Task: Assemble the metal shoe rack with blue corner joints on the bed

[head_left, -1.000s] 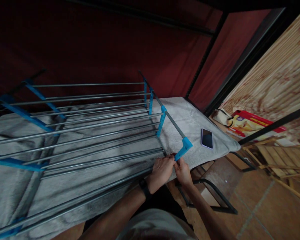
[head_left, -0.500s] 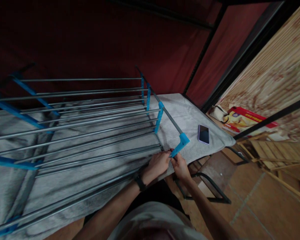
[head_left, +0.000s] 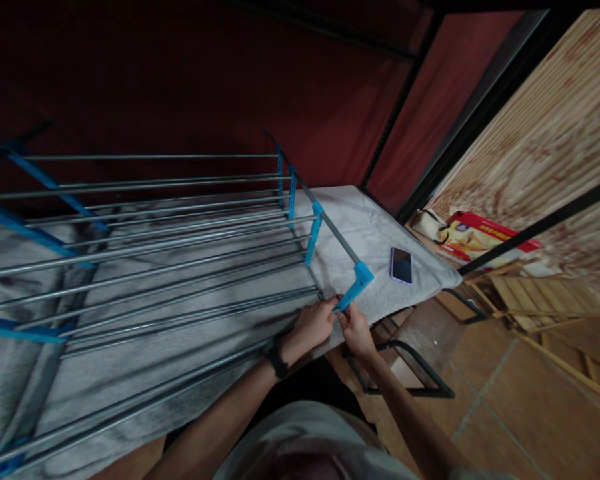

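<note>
A shoe-rack-like frame of grey metal rods [head_left: 190, 255] with blue plastic brackets lies on its side across a grey cloth-covered surface [head_left: 365, 217]. At its near right corner, a blue bracket [head_left: 359, 283] tilts down between my hands. My left hand [head_left: 314, 323], with a dark band on the wrist, is closed at the bracket's lower end, where the front rod [head_left: 215, 371] runs in beneath it; the fingers partly hide the joint. From the right side, my right hand [head_left: 356, 331] pinches the same lower end of the bracket.
A phone [head_left: 401, 265] lies on the cloth right of the rack. Beyond the edge are a black metal frame [head_left: 430, 380], a folded wooden piece [head_left: 540, 303] and a red-and-yellow box [head_left: 490, 237]. A dark red panel [head_left: 180, 80] stands behind the rack.
The whole view has shifted slightly, so everything sits a little further left. Both hands keep their hold at the bracket's lower end, with no clear movement against the rack.
</note>
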